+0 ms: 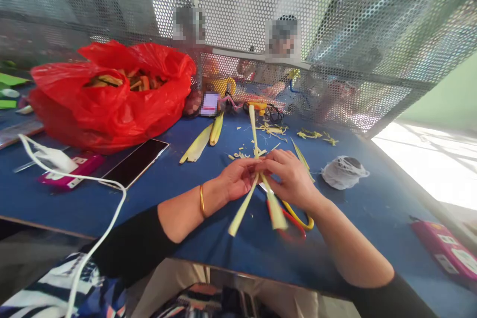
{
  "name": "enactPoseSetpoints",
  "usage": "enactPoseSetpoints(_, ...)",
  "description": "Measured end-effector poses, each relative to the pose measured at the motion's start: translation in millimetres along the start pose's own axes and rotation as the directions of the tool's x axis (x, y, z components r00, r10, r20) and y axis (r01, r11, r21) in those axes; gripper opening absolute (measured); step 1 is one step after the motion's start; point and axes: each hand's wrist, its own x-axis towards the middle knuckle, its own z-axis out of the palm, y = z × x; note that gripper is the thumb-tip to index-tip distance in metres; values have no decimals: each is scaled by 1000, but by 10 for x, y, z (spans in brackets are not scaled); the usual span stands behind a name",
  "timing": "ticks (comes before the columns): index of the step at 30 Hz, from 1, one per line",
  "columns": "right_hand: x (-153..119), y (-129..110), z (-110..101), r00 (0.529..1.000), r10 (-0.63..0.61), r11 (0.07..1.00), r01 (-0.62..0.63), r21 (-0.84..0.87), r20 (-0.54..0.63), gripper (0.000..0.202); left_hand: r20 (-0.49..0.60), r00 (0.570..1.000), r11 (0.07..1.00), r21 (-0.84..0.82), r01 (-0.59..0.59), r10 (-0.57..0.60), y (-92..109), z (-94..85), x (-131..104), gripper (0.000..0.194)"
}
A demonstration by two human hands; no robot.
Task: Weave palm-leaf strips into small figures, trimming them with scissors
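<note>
Pale green-yellow husk strips (243,208) meet between my two hands over the blue table (208,238). One narrow piece rises from the fingers away from me, and two wider ends spread toward me. My left hand (240,178), below a gold bangle, has its fingers closed on the strips. From the right, my right hand (289,176) pinches them at the same spot, its fingertips close to the left ones. Scissors with red and yellow handles (306,223) lie partly beneath the strips and my right hand.
A red plastic bag (112,114) of brownish pieces stands at the left. Nearby are a black phone (137,161) and white cable (121,196). Loose husks (199,144), scraps and a white thread ball (343,173) lie around. People sit behind the perforated metal screen (238,0).
</note>
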Motion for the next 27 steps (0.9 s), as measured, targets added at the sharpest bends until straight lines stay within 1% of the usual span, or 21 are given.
enactPoseSetpoints(1, -4, 9, 8, 999, 41, 999, -41, 14, -18, 17, 13, 1000, 1000, 13, -10, 10, -5, -5, 0, 25)
enactPoseSetpoints(3, -12, 46, 10, 990, 136, 984, -131, 120, -38, 19, 66, 998, 998, 56, -11, 7, -6, -27, 7, 23)
enactPoseSetpoints(6, -22, 105, -5, 959, 283, 912, -259, 317, -31, 22, 155, 988, 994, 109, 0, -17, 10, -74, 28, 21)
enactPoseSetpoints(8, -24, 121, -15, 946, 325, 871, -294, 393, -14, 23, 181, 983, 992, 128, 12, -35, 22, -101, 41, 19)
enactPoseSetpoints(10, -21, 112, -22, 943, 332, 864, -307, 400, 9, 20, 183, 981, 988, 152, 38, -66, 27, -115, 44, 19)
enactPoseSetpoints(12, -14, 86, -29, 946, 322, 881, -309, 358, 25, 14, 170, 981, 981, 182, 59, -91, 22, -115, 38, 23)
enactPoseSetpoints(14, -8, 61, -38, 946, 324, 900, -310, 307, 8, 9, 149, 984, 977, 199, 71, -102, 11, -106, 26, 25)
enactPoseSetpoints(16, -5, 48, -48, 940, 342, 898, -323, 298, -13, 8, 141, 986, 980, 189, 61, -89, 2, -95, 15, 18)
enactPoseSetpoints(18, -5, 52, -54, 929, 370, 882, -344, 323, -19, 9, 168, 983, 983, 180, 44, -75, -1, -89, 11, 9)
enactPoseSetpoints(21, -5, 79, -51, 913, 407, 847, -371, 382, -17, 9, 237, 969, 981, 191, 29, -75, 6, -101, 24, 15)
enactPoseSetpoints(23, -6, 100, -41, 896, 444, 827, -397, 397, -28, 10, 258, 963, 979, 200, 32, -84, 12, -117, 38, 19)
enactPoseSetpoints(25, -5, 112, -30, 875, 483, 814, -434, 387, -36, 10, 257, 961, 979, 197, 48, -98, 14, -126, 46, 22)
enactPoseSetpoints(27, -4, 111, -23, 864, 503, 808, -456, 374, -33, 11, 220, 970, 982, 179, 67, -107, 11, -117, 44, 24)
